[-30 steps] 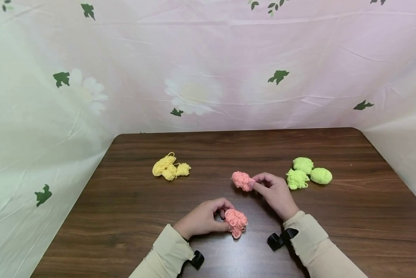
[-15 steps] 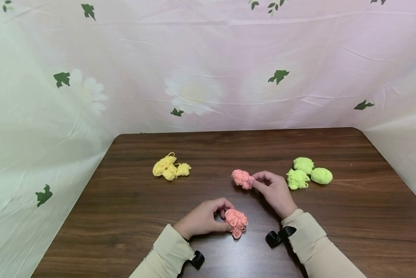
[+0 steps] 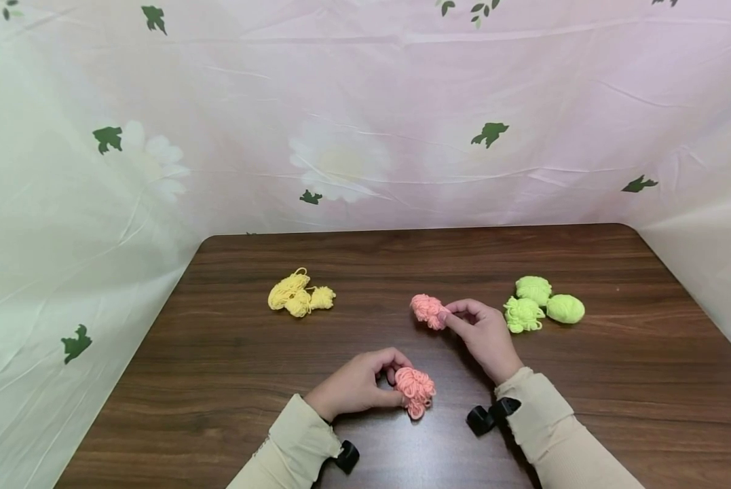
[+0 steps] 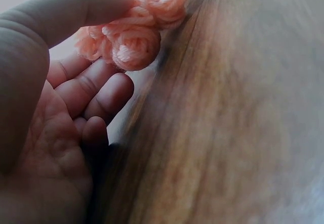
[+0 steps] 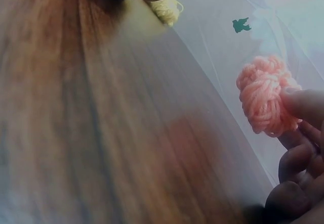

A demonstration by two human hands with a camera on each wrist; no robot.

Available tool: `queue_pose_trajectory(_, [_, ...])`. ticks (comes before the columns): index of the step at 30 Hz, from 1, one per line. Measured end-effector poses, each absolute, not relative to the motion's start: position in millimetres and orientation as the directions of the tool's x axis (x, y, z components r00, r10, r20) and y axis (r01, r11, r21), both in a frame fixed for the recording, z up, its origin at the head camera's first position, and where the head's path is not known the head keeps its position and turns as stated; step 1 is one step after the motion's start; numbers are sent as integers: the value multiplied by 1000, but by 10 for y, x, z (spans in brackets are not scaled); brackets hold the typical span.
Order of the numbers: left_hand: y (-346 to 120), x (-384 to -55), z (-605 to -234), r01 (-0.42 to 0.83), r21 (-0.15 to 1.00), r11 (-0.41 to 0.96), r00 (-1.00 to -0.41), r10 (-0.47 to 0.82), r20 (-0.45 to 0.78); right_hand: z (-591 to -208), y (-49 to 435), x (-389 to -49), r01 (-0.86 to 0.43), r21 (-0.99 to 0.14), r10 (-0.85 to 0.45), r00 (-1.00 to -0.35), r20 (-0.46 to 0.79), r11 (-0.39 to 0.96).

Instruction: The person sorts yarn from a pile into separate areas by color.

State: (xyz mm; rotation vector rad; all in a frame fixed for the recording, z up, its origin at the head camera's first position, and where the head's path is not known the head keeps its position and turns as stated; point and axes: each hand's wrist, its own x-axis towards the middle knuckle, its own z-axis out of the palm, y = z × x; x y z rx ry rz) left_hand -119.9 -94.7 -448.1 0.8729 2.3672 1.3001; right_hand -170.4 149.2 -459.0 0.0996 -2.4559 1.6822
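Note:
Near the middle front of the table, my left hand (image 3: 365, 384) pinches a loopy pink yarn ball (image 3: 415, 390) between thumb and fingers. In the left wrist view that pink yarn (image 4: 136, 42) shows a small rounded roll, with the thumb across its top. Farther back and to the right, my right hand (image 3: 481, 333) pinches a second pink yarn ball (image 3: 428, 311) by its right end. The right wrist view has this yarn (image 5: 266, 97) held up above the tabletop, the thumb pressed on its side and the other fingers curled below.
A cluster of yellow yarn balls (image 3: 298, 295) lies at the back left of the brown wooden table (image 3: 218, 380). Three lime-green yarn balls, one of them smooth and oval (image 3: 565, 309), sit just right of my right hand. A patterned cloth (image 3: 365, 136) hangs behind the table.
My right hand has risen slightly away from me with its pink yarn ball, which has also shifted a little right since half a second ago. The left hand stays put.

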Motion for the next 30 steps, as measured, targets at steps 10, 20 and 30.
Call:
queue_pose_trajectory(10, [-945, -1199, -4491, 372, 837, 401, -769, 638, 36, -4579, 1494, -1704, -114, -931, 90, -984, 154, 348])
queue_pose_trajectory(20, [-948, -1194, -4482, 370, 838, 402, -771, 636, 34, -4613, 1496, -1729, -98, -918, 120, -981, 154, 384])
queue_pose_trajectory(30, [-946, -1199, -4482, 366, 841, 399, -770, 637, 32, -4590, 1492, -1724, -99, -888, 82, -985, 151, 450])
